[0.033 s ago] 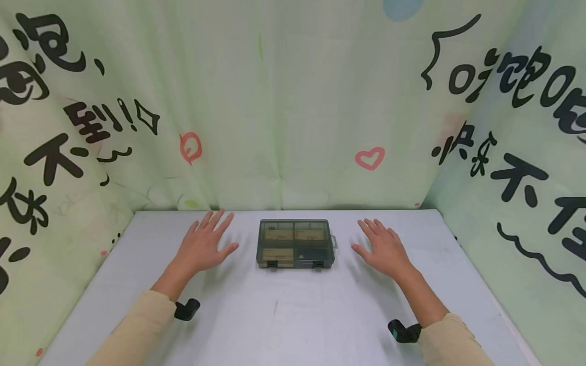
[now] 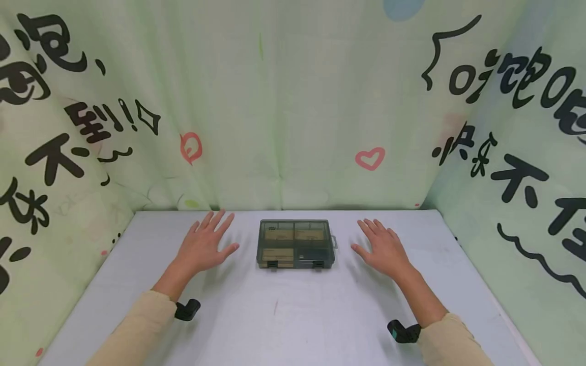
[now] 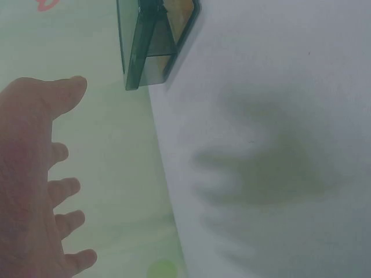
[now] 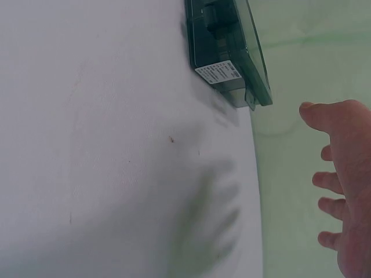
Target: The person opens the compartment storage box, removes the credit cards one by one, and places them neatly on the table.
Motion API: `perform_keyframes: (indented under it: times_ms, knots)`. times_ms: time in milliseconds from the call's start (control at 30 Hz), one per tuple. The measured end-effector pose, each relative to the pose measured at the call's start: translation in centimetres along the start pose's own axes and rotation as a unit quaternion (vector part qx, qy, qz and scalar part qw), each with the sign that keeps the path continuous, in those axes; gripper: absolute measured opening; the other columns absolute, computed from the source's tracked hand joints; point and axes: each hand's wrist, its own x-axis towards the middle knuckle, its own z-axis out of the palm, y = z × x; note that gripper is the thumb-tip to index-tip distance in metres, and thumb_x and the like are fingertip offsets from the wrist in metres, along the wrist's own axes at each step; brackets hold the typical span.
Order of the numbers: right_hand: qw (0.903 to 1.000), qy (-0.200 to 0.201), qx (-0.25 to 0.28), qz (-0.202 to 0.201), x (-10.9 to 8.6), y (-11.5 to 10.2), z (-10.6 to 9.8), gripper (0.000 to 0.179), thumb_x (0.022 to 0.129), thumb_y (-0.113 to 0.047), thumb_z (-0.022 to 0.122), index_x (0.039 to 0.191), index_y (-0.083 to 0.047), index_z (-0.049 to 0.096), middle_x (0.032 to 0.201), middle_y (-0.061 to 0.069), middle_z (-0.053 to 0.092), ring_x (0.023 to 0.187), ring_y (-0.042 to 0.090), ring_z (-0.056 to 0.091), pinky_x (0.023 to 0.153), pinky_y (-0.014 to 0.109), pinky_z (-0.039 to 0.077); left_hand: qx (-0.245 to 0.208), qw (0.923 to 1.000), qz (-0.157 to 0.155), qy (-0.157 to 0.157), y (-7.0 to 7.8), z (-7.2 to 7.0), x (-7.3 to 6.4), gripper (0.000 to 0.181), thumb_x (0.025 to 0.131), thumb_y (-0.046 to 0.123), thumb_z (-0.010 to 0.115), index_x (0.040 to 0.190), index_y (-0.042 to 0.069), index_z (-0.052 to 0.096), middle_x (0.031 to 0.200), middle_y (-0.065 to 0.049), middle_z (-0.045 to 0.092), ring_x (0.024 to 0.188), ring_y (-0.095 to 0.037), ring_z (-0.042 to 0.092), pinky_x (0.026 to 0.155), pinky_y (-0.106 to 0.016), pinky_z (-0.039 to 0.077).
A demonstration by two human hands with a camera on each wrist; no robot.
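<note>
A dark translucent plastic compartment box [image 2: 312, 254] lies with its lid down near the far middle of the table. Tan pieces [image 2: 277, 258] show through the lid in several of its compartments. Two latches face the near side, and a small loop sticks out at the right. My left hand [image 2: 203, 246] hovers to the left of the box, fingers spread and holding nothing. To the right of the box, my right hand [image 2: 383, 249] is likewise raised with its fingers extended. In the right wrist view a white label [image 4: 218, 72] shows on the box's side.
The white table [image 2: 274, 325] has its far edge along a pale green curtain [image 2: 279, 101] printed with black characters and red hearts. Curtains also hang at the left and right. Each wrist wears a small black camera [image 2: 187, 309]. Both hands cast shadows on the tabletop.
</note>
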Motion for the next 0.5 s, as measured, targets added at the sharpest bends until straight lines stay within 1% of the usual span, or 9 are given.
perform_keyframes:
  times_ms: [133, 333, 500]
  knots:
    - [1.0000, 0.000, 0.005, -0.003, 0.04, -0.03, 0.07, 0.071, 0.091, -0.043, 0.060, 0.147, -0.005, 0.039, 0.149, 0.021, 0.042, 0.140, 0.044, 0.033, 0.110, 0.065, 0.029, -0.003, 1.0000, -0.004, -0.006, 0.18, 0.05, -0.09, 0.078, 0.091, 0.056, 0.054, 0.154, 0.017, 0.028, 0.158, -0.015, 0.029, 0.145, -0.041, 0.027, 0.111, -0.064, 0.029]
    - [0.9998, 0.012, 0.013, -0.011, 0.61, -0.34, -0.11, 0.070, 0.091, -0.042, 0.060, 0.146, -0.004, 0.040, 0.148, 0.021, 0.043, 0.140, 0.044, 0.034, 0.110, 0.065, 0.030, -0.006, 1.0000, -0.007, 0.002, 0.23, -0.01, 0.24, 0.078, 0.091, 0.056, 0.053, 0.154, 0.017, 0.027, 0.159, -0.014, 0.028, 0.146, -0.039, 0.026, 0.112, -0.063, 0.029]
    - [0.9998, 0.001, 0.020, -0.002, 0.74, -0.64, 0.20, 0.070, 0.091, -0.044, 0.060, 0.147, -0.005, 0.039, 0.149, 0.020, 0.042, 0.140, 0.044, 0.032, 0.111, 0.065, 0.029, -0.007, 0.9999, -0.006, -0.007, 0.44, 0.13, 0.39, 0.079, 0.092, 0.057, 0.052, 0.154, 0.017, 0.026, 0.159, -0.014, 0.027, 0.146, -0.039, 0.025, 0.112, -0.063, 0.028]
